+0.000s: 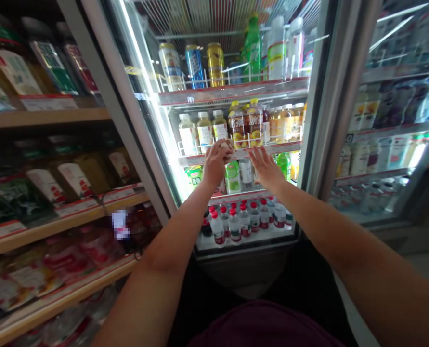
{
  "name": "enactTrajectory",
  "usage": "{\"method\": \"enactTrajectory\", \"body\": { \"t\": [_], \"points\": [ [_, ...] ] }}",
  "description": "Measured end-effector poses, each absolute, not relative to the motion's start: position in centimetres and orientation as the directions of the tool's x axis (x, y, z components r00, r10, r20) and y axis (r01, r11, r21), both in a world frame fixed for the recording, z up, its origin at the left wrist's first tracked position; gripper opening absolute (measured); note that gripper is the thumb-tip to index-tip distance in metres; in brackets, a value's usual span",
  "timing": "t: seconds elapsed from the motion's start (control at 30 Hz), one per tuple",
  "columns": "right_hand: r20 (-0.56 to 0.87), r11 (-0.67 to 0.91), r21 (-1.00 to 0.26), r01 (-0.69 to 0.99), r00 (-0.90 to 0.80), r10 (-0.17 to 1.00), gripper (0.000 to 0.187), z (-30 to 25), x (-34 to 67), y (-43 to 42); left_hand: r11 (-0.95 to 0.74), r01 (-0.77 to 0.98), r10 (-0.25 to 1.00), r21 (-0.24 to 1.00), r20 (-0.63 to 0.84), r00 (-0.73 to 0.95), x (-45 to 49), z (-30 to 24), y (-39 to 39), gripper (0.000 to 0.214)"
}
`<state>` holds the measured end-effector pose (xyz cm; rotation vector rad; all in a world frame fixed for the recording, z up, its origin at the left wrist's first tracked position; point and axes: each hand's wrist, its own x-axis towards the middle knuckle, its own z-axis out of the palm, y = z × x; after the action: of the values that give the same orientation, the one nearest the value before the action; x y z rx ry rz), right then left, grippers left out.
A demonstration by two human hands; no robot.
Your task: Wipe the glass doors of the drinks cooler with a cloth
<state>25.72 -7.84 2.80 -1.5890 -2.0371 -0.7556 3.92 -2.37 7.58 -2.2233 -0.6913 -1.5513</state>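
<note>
The open cooler is stocked with drinks. At its tea shelf, the left hand is clenched on a small pale thing I cannot identify. The right hand is spread, released, just below that shelf. Above it stand 3 cans, and well below are red-capped water bottles.

A small pale object, mostly hidden and too blurred to name, is sitting clasped in the left hand against the middle shelf's front rail, just below upright pale-yellow bottles.
</note>
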Motion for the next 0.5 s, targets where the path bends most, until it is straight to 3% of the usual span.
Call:
{"method": "enactTrajectory", "body": {
  "t": [0.1, 0.27, 0.5],
  "points": [
    [0.647, 0.186, 0.151, 0.971, -0.239, 0.724, 0.122, 2.8, 25.7, -7.9, -0.699, 0.696, 0.196, -0.162, 0.893, 0.405, 3.7, 5.7, -3.2, 0.032],
    [0.662, 0.180, 0.164, 0.970, -0.243, 0.709, 0.125, 2.6, 25.8, -7.7, -0.642, 0.714, 0.148, -0.279, 0.869, 0.472, 3.8, 3.0, -3.5, 0.059],
    [0.662, 0.188, 0.165, 0.968, -0.250, 0.707, 0.129, 2.4, 25.9, -7.4, -0.632, 0.676, 0.118, -0.379, 0.815, 0.567, 2.9, 7.3, -2.5, 0.052]
  ]
}}
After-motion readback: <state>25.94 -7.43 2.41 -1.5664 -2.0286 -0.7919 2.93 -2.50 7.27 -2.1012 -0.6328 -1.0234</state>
